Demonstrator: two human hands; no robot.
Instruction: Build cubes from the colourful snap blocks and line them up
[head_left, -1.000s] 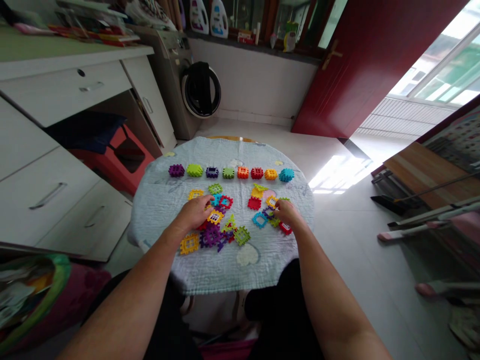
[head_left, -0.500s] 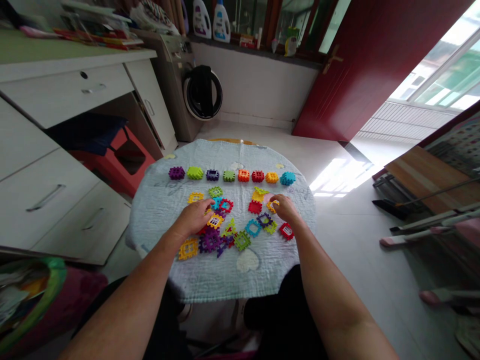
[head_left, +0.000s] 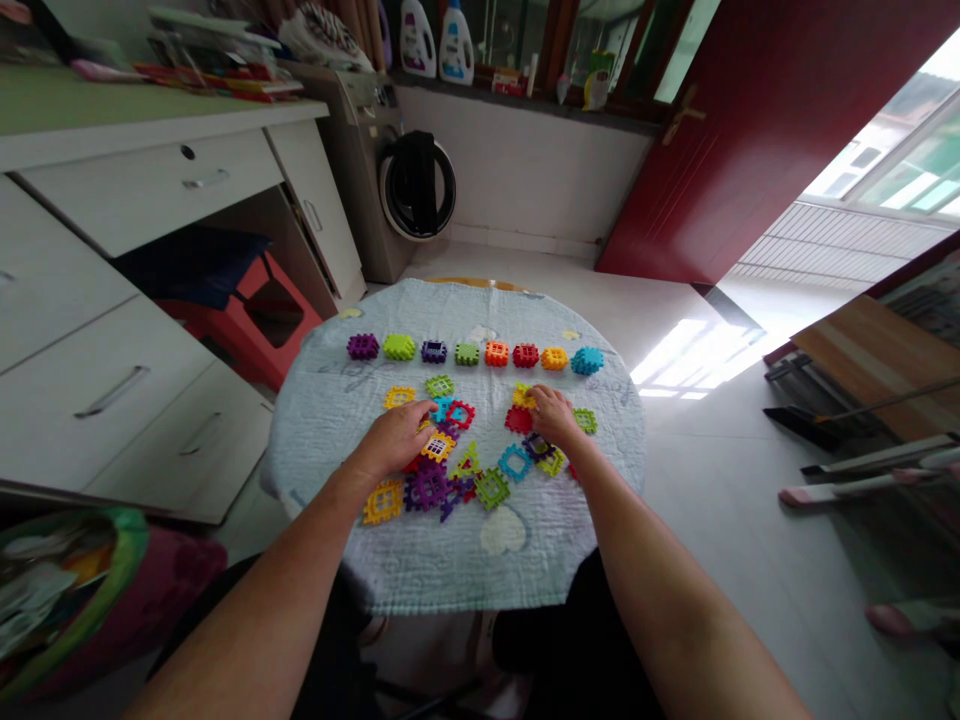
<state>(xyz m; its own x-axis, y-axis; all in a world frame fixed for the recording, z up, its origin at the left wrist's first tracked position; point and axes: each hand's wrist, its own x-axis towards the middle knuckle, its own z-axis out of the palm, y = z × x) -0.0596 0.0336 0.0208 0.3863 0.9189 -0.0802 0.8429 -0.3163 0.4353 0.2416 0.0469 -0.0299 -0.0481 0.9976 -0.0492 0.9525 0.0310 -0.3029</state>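
Two bare hands work over a round cloth-covered table (head_left: 330,420) at lower centre. The left hand (head_left: 394,440) lies on the loose heap of waffle blocks, fingers fairly narrow, tips at a teal block (head_left: 442,408); can't tell if it's holding anything. The right hand (head_left: 553,416) has its fingers close together on a yellow block (head_left: 523,396), just above a red block (head_left: 518,419); grip unclear. A straight row of eight plastic blocks (head_left: 466,353) runs across the cloth's upper part, beyond both hands. Nothing stands between the hands and the blocks. Upper left: white desk drawers (head_left: 142,190) over a red stool (head_left: 255,320). Top centre: front-loading washing machine (head_left: 352,170), detergent bottles (head_left: 427,40). Upper right: dark red door (head_left: 750,130).
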